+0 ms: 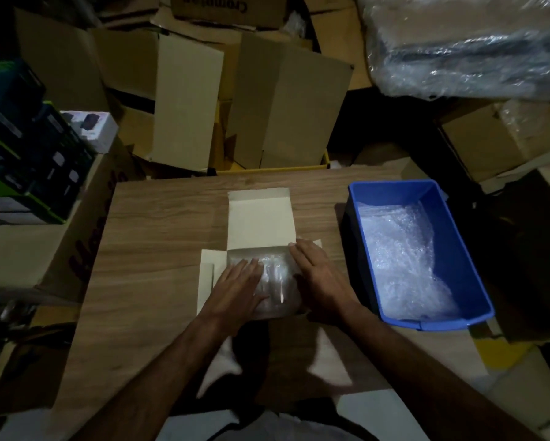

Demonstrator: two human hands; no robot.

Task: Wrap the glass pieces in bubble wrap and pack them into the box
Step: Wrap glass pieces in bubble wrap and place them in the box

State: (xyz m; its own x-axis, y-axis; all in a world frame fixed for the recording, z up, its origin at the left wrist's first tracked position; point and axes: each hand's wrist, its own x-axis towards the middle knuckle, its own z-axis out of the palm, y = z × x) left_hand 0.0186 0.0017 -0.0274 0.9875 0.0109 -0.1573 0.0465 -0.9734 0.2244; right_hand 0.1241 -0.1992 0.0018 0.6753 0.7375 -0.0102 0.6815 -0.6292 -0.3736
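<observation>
From my remote seat I count one wooden table. On it I see one small white cardboard box with its flaps open, holding one bundle wrapped in clear bubble wrap. I count one blue rectangular plastic bin, with one heap of loose clear bubble wrap inside. Two hands are in view: one left hand and one right hand. The brown cardboard cartons beyond the table overlap too much for me to count.

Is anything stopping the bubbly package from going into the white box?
Nothing visible is. The bubble-wrapped bundle already sits in the open box, whose lid is folded back. The left hand presses on it; the right hand rests at the box's right edge.
</observation>
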